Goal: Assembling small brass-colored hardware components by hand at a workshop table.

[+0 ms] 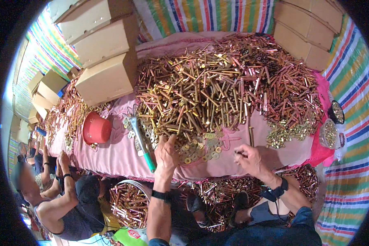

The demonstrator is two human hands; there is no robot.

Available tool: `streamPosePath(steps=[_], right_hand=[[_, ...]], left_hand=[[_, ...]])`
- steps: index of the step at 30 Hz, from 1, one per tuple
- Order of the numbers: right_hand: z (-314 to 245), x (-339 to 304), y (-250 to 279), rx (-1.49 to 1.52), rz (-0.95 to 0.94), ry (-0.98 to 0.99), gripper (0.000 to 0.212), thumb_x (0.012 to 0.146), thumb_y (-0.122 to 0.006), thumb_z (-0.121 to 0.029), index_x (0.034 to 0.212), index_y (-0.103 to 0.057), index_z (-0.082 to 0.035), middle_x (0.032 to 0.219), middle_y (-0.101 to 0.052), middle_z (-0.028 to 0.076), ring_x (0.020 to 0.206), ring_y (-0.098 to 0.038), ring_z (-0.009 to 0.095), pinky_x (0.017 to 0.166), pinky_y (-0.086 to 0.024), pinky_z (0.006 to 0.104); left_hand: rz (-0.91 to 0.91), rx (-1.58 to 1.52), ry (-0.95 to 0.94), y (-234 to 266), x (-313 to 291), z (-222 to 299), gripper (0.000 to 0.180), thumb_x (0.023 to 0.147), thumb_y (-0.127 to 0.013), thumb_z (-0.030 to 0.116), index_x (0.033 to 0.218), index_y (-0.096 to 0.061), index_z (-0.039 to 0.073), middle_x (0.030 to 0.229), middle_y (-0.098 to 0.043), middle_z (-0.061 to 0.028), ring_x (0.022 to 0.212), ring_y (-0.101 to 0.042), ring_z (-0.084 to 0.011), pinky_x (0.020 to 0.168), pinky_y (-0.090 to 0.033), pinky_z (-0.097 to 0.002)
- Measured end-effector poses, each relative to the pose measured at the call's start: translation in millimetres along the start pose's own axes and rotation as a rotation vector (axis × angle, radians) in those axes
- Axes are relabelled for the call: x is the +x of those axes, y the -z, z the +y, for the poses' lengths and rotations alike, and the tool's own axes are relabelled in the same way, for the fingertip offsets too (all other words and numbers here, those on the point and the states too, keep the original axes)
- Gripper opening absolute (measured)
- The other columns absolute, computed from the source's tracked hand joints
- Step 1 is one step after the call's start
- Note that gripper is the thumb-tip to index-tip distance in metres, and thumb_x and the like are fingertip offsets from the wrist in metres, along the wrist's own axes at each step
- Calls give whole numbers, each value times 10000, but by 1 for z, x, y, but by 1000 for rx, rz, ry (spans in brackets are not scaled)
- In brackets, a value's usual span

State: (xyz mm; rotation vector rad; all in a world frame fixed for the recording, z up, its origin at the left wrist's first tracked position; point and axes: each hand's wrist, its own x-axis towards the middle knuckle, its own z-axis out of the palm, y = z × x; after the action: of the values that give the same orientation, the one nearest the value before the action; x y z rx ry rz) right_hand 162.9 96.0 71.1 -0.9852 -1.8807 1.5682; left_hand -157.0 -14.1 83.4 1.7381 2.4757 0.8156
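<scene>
My left hand (pixel 167 155) reaches to the near edge of a heap of brassy bolts (pixel 201 96). Its fingers are bent together among the bolts, and whatever their tips hold is hidden. Flat round washers (pixel 199 148) lie scattered just right of it. Over the pink cloth, my right hand (pixel 249 160) has its thumb and fingers closed in a pinch; a small dark bit shows at the tips, too small to name. One single bolt (pixel 251 135) lies on the cloth just beyond that hand. Small brassy nuts (pixel 289 133) form a pile farther right.
A green-handled tool (pixel 148 160) and a red plastic tub (pixel 97 128) are left of my hands. Cardboard boxes (pixel 104 78) stack at the back left. Clear containers (pixel 329 133) sit at the right edge. A bolt-filled bucket (pixel 129 205) stands below. Another person (pixel 55 205) works at left.
</scene>
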Motion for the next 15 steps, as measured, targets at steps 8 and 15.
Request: streamPosePath(steps=[8, 15], right_hand=[[22, 10, 5, 281, 69, -118, 272, 966, -695, -110, 1158, -641, 74, 923, -705, 111, 792, -716, 173, 680, -603, 306], [6, 18, 3, -103, 30, 70, 193, 910, -692, -121, 1063, -708, -3, 884, -718, 110, 757, -708, 211, 690, -579, 346]], left_hand=[[6, 186, -105, 10, 3, -15, 173, 848, -626, 12, 989, -699, 79, 1025, -616, -136, 859, -661, -351, 679, -553, -427], [16, -402, 70, 4, -9, 68, 74, 971, -680, 72, 1031, -643, 49, 875, -669, -84, 754, -660, -187, 627, -540, -340]])
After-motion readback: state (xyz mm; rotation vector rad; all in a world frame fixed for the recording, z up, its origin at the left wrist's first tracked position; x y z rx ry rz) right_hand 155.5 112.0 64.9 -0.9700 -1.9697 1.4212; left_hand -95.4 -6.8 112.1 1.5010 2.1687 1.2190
